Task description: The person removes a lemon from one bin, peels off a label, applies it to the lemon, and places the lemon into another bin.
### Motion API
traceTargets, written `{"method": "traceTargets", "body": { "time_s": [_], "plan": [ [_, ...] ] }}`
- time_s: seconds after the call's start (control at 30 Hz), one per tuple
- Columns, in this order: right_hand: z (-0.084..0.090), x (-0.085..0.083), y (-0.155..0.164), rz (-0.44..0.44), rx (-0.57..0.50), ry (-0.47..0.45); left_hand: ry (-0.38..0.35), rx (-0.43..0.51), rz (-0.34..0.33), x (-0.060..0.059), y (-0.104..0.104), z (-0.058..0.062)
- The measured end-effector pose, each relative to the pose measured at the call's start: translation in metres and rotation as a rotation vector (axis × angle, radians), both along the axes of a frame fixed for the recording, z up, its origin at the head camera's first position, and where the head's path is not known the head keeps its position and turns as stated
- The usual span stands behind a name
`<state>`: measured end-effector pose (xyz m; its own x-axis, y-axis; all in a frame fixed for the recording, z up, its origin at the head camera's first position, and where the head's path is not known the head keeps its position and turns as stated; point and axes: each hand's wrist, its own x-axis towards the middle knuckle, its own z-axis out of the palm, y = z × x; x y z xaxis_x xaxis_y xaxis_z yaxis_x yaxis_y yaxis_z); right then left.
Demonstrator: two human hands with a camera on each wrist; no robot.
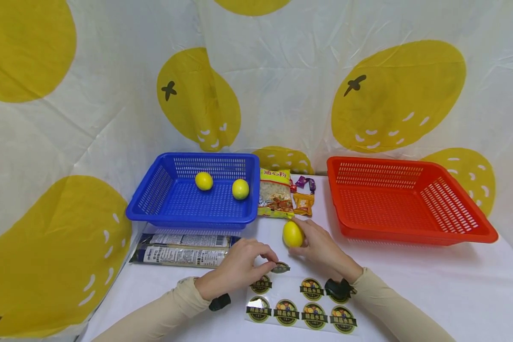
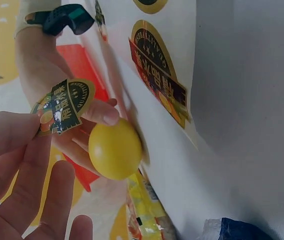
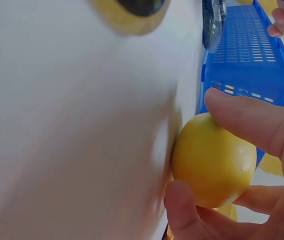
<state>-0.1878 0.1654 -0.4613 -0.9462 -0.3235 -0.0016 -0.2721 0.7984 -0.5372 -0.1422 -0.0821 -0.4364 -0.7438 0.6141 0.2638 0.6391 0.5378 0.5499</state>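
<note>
My left hand [image 1: 241,266] pinches one loose black-and-gold sticker [image 2: 64,107] between thumb and forefinger, its other fingers spread loosely in the left wrist view. Just to the right, a yellow lemon [image 1: 292,234] is gripped by my right hand [image 1: 320,244]. Thumb and fingers lie around the fruit's side, close over the white table, as the right wrist view shows. Below both hands lies a sheet of stickers [image 1: 285,287] with several round black-and-gold labels on it; my right wrist covers part of one label.
A blue basket [image 1: 192,219] at the back left holds two yellow lemons [image 1: 204,181]. On the right stands a red basket [image 1: 410,233]. Between them lie a yellow-topped bag of macaroni [image 1: 275,192] and several small wrapped sweets [image 1: 303,203]. Long labelled packets [image 1: 184,255] lie before the blue basket.
</note>
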Motion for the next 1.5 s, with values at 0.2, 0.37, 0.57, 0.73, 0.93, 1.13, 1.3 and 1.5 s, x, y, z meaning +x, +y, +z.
{"method": "traceTargets", "body": {
  "time_s": [0.2, 0.37, 0.57, 0.73, 0.93, 1.13, 1.3, 1.5],
  "plan": [
    [0.001, -0.001, 0.001, 0.015, -0.020, -0.017, -0.052, 0.013, 0.012, -0.007, 0.003, -0.001],
    [-0.001, 0.000, 0.001, 0.000, -0.061, -0.024, -0.095, 0.052, 0.019, -0.012, 0.007, -0.002],
    [-0.003, 0.002, -0.001, 0.009, -0.086, -0.008, -0.198, 0.131, 0.032, -0.020, 0.013, -0.007],
    [-0.002, 0.005, -0.002, 0.005, -0.096, 0.003, -0.217, 0.189, 0.060, -0.028, 0.020, -0.003],
    [-0.002, 0.007, -0.002, 0.001, -0.091, 0.022, -0.219, 0.194, 0.083, -0.039, 0.030, 0.000],
    [-0.004, 0.008, -0.001, 0.017, -0.076, 0.068, -0.204, 0.167, 0.081, -0.045, 0.040, -0.004],
    [-0.004, 0.008, 0.000, 0.019, -0.074, 0.099, -0.192, 0.152, 0.100, -0.051, 0.046, -0.009],
    [-0.006, 0.009, 0.000, 0.032, -0.063, 0.131, -0.192, 0.149, 0.126, -0.055, 0.051, -0.015]
  ]
}}
